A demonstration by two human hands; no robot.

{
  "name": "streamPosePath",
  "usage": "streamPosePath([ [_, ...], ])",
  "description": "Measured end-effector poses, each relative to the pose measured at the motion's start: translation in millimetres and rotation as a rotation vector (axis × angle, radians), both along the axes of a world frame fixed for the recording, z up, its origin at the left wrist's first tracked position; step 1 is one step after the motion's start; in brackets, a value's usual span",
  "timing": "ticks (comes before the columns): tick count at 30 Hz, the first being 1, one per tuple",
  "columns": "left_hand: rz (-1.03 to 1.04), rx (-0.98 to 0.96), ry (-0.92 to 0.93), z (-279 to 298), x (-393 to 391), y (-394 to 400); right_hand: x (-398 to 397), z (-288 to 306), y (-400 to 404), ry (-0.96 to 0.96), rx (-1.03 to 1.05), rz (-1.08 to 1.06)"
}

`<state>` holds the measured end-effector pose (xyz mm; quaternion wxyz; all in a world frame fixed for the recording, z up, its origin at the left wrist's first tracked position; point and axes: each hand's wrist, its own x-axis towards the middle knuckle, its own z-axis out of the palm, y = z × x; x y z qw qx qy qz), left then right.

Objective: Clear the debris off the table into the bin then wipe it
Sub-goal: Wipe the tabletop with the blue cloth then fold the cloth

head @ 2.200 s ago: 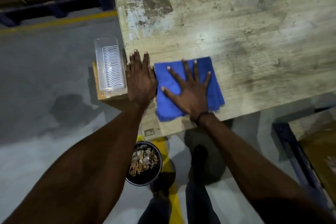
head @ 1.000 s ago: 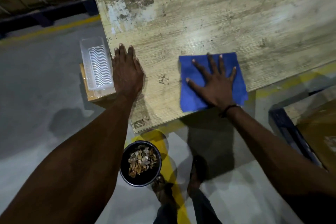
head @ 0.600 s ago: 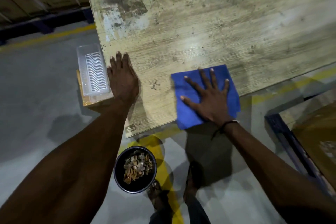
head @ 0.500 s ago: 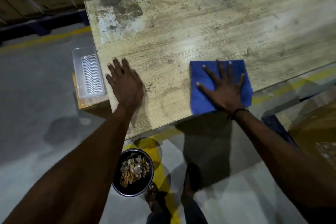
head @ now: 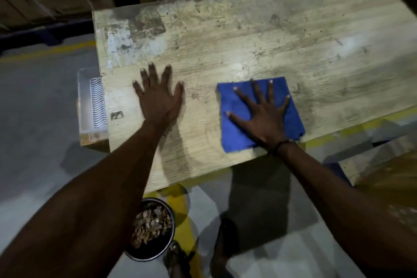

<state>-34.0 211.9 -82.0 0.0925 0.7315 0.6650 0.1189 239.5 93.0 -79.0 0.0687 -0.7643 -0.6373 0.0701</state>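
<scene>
While the bin (head: 150,230) stands on the floor below the left forearm with debris (head: 150,223) inside it, both hands lie flat on the worktop (head: 248,47) above. Left hand (head: 159,99) presses bare wood, fingers straight and spread, holding nothing. Right hand (head: 262,115), well apart from it, presses the blue cloth (head: 239,133) with splayed fingers. Beyond the left hand's outer side sits a clear plastic tray (head: 89,101).
</scene>
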Motion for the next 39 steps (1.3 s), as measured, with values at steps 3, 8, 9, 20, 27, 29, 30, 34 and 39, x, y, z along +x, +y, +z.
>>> streamPosePath([
  [3,0.038,0.009,-0.001,1.0,-0.2,0.5,30.2,3.8,53.0,0.079,-0.002,-0.125],
  [8,0.034,0.005,-0.004,2.2,0.3,0.1,-19.0,-1.3,36.6,0.008,0.036,-0.043],
  [9,0.038,0.005,0.003,2.1,0.1,0.7,-35.9,-1.0,15.7,-0.006,0.050,0.045],
  [20,0.060,-0.009,0.002,5.8,1.3,-0.2,31.3,8.2,128.4,0.094,-0.046,-0.106],
  [27,0.061,-0.020,-0.030,6.6,0.5,2.3,-60.9,1.5,39.0,-0.003,0.031,0.281],
  [29,0.062,-0.027,-0.029,6.9,0.0,2.5,-49.7,2.7,38.4,-0.004,0.016,0.318],
  [30,0.061,-0.032,-0.020,7.1,-0.3,2.3,-38.1,2.5,53.5,-0.010,0.016,0.285],
  [34,0.067,-0.046,-0.014,9.1,1.4,0.9,21.0,9.7,155.2,0.058,-0.019,0.015],
  [39,0.070,-0.048,-0.016,8.5,1.7,2.3,15.9,9.3,200.3,0.093,-0.050,-0.099],
])
